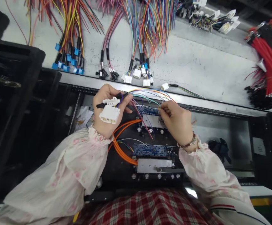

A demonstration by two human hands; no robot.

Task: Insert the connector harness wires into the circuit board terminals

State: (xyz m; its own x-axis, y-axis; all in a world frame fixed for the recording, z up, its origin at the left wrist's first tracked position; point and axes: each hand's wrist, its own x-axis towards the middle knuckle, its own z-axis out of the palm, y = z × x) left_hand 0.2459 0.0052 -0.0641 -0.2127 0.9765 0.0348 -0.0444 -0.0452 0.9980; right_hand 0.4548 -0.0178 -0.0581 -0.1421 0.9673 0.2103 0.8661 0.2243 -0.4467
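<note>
Left hand is gripping a wire bundle right behind its two white plugs, fingers curled, thumb closed over the black sleeve. Right hand is pinching at the wires, thumb against finger; can't tell which strand or how many. Bundle is hanging between the hands, above the far circuit board on the black worktop.

Progress as far as it's showing: plugs are already sitting on one end. Several strands are dangling past the left hand with free tips, so that end is looking unfinished, my read. Orange cables are already running to the left edges of that board and the near circuit board. More plugged bundles are lying along the shelf's near edge.
</note>
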